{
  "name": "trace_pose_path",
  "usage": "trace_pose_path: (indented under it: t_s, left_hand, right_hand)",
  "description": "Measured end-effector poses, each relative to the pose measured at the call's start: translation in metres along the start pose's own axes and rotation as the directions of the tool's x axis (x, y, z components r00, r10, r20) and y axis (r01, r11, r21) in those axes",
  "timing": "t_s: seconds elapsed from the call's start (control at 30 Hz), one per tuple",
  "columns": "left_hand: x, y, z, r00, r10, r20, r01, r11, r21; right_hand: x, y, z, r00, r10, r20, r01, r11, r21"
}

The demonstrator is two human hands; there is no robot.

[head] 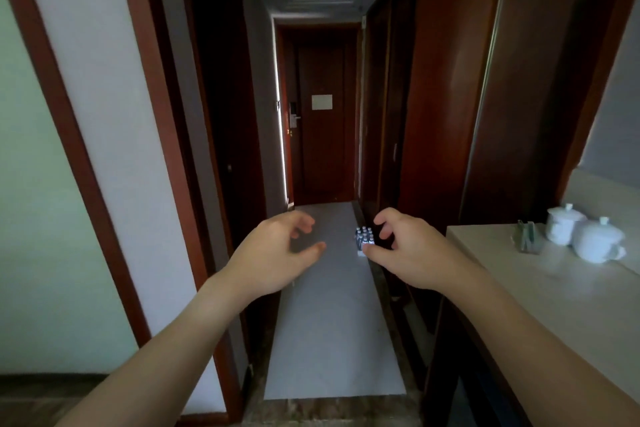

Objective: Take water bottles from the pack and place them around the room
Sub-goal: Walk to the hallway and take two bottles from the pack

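A pack of water bottles [363, 238] stands on the pale floor far down the hallway, against the right-hand wall, its white caps showing. Both my arms stretch out in front of me. My left hand [273, 253] hovers with fingers curled and apart, holding nothing. Level with it, my right hand [412, 253] is also empty with fingers spread, and from this view it partly overlaps the pack, which is well beyond it.
The narrow hallway [329, 322] ends at a dark wooden door [320, 121]. Dark wood panels [450, 97] line the right side. A beige counter [554, 288] at right holds two white lidded cups [597, 241] and a small holder [528, 236]. A doorway [214, 114] opens on the left.
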State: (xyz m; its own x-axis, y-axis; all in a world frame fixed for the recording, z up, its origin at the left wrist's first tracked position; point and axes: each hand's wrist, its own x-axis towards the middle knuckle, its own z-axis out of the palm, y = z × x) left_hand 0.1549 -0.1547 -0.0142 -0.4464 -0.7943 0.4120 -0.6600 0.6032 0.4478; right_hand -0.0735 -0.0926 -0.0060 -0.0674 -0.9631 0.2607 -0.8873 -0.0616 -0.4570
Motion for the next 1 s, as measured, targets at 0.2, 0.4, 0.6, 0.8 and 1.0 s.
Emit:
trace_pose_path:
  t_s: [0.2,0.4,0.6,0.8,1.0]
  left_hand:
    - [0.098,-0.053,0.040,0.999,-0.042,0.026,0.041,0.999,0.021]
    - [0.222,-0.145,0.083,0.997,-0.080,0.019,0.080,0.996,-0.025]
    - [0.378,-0.219,0.119,0.995,-0.099,0.014,0.100,0.989,-0.112]
    - [0.504,-0.263,0.154,0.997,-0.075,0.015,0.077,0.984,-0.163]
    - [0.629,-0.311,0.203,0.997,-0.071,0.009,0.072,0.981,-0.182]
  right_hand:
    - [0.123,0.047,0.029,0.999,-0.017,0.048,0.018,1.000,-0.013]
    - [0.268,0.089,0.071,0.999,-0.002,0.053,0.002,1.000,0.008]
    - [0.422,0.118,0.082,1.000,0.021,-0.020,-0.020,0.997,0.070]
    - [0.541,0.159,0.095,0.999,0.045,-0.019,-0.043,0.992,0.119]
    - [0.671,0.225,0.124,0.998,0.055,0.009,-0.055,0.990,0.130]
